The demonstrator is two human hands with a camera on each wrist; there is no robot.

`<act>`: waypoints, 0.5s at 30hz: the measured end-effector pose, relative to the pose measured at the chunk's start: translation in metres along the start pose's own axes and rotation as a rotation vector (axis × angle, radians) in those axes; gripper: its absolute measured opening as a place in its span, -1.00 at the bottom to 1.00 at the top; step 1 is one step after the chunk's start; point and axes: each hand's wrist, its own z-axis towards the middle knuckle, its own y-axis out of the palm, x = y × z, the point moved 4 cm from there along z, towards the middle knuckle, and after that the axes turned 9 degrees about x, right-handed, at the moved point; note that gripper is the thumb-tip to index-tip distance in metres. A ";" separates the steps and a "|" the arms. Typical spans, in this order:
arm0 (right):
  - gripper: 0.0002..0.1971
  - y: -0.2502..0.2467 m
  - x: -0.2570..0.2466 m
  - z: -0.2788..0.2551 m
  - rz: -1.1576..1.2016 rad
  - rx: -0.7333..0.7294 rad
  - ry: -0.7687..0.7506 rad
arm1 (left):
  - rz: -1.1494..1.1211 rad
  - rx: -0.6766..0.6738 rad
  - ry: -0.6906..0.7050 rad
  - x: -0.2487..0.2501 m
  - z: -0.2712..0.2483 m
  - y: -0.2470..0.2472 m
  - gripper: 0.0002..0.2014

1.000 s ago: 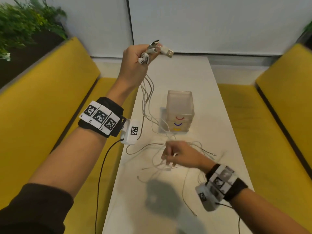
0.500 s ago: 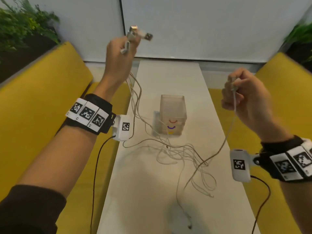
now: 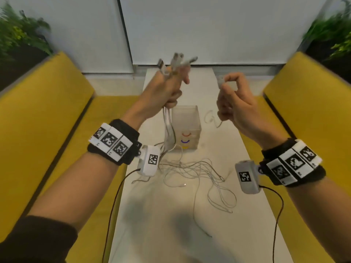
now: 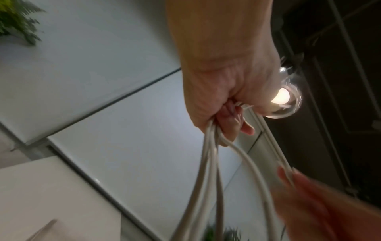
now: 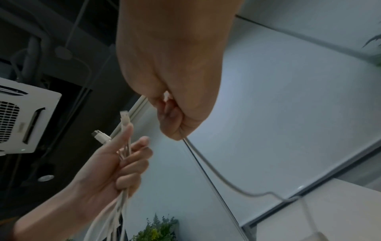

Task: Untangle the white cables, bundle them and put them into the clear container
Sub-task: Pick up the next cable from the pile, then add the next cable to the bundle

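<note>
Left hand [image 3: 163, 92], at 11 o'clock from the container and raised above the table [image 3: 218, 224], is closed around a bunch of white cables [image 3: 168, 122]; their plug ends [image 3: 175, 60] stick up past the fingers [image 5: 132, 164], and the strands hang down to a loose tangle [image 3: 197, 171] lying on the table at 6 o'clock from the container. The clear container [image 3: 187, 128] stands upright at table centre, with cables hanging just beside its left wall. Right hand [image 3: 235, 103], at 1 o'clock from the container, pinches one white cable end [image 3: 220, 80]; that single cable [image 5: 208, 164] trails down toward the table.
</note>
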 end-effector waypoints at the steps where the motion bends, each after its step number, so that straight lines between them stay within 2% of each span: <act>1: -0.95 0.006 0.001 0.005 0.021 -0.017 0.002 | 0.005 -0.036 0.005 -0.006 -0.003 0.009 -0.77; 3: -0.88 0.020 0.003 0.014 0.011 -0.051 -0.021 | -0.021 -0.085 0.003 -0.016 -0.008 0.022 -0.81; 5: -0.83 0.031 0.006 0.021 -0.076 -0.060 -0.064 | -0.083 -0.046 -0.014 -0.023 -0.009 0.029 -0.90; 6: -0.81 0.034 0.008 0.023 -0.120 -0.051 -0.082 | -0.085 0.003 -0.018 -0.025 -0.008 0.030 -0.94; 9: -0.81 0.037 0.019 0.028 -0.180 0.013 -0.091 | 0.006 0.160 0.020 -0.031 -0.006 0.030 -0.79; 11: -0.82 0.039 0.025 0.029 -0.161 0.022 -0.090 | 0.027 0.218 0.033 -0.035 -0.005 0.030 -0.80; 13: -0.82 0.043 0.030 0.027 -0.150 -0.020 -0.087 | 0.003 0.300 0.015 -0.037 -0.004 0.026 -0.83; 15: -0.84 0.045 0.041 0.021 -0.166 -0.087 -0.057 | -0.121 0.424 -0.002 -0.030 0.000 0.014 -0.80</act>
